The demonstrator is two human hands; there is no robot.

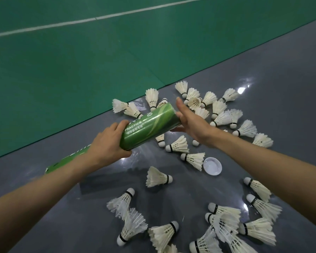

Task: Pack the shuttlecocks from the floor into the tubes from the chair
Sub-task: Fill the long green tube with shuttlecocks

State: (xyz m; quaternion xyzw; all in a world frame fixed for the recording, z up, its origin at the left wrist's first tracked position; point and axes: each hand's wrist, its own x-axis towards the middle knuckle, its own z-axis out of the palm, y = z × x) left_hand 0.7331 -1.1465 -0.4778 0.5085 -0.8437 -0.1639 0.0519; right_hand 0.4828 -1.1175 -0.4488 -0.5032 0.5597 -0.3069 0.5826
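While the tube [150, 125] is clasped mid-length in the curled left grip [108, 143], its mouth should be held steady against the straight-fingered, empty right grip [192, 125]; shuttlecocks [177, 145] are strewn on the floor [263, 84] beneath both.

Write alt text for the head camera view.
A person's left hand grips a green tube while the open right hand rests against its far end. White shuttlecocks and a white lid lie on the grey floor below.
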